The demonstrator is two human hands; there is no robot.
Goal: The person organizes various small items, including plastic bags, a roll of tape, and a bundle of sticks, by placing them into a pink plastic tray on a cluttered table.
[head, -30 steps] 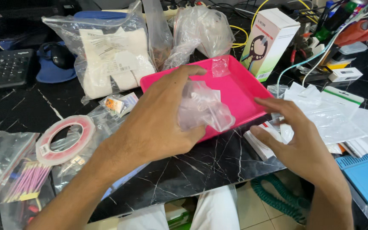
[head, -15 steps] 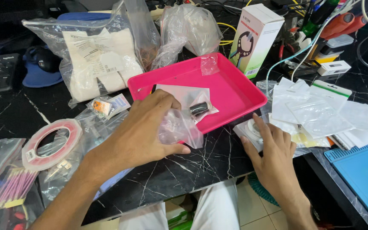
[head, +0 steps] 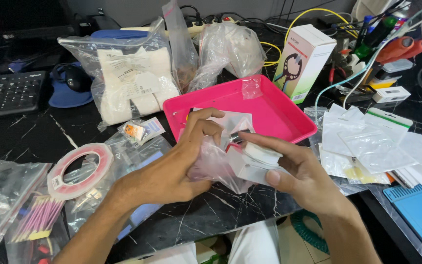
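My left hand (head: 172, 166) grips a crumpled clear plastic bag (head: 216, 164) over the near edge of a pink tray (head: 274, 115). My right hand (head: 294, 171) holds a small white flat pouch (head: 255, 164) pressed against that bag, thumb underneath and fingers on top. A small dark metal part (head: 236, 138) shows between my fingertips at the bag's mouth. Both hands meet just in front of the tray, above the black marble table.
A roll of red tape (head: 79, 168) lies at the left on more bags. Stacked clear zip pouches (head: 372, 144) lie right of the tray. A white box (head: 308, 61), stuffed plastic bags (head: 133, 83), a keyboard (head: 6, 93) and cables fill the back. A blue mat (head: 421, 210) sits at the right.
My right hand came over from the pouch pile on the right with a white pouch and joined my left hand at the bag. The left hand stayed at the tray's front edge.
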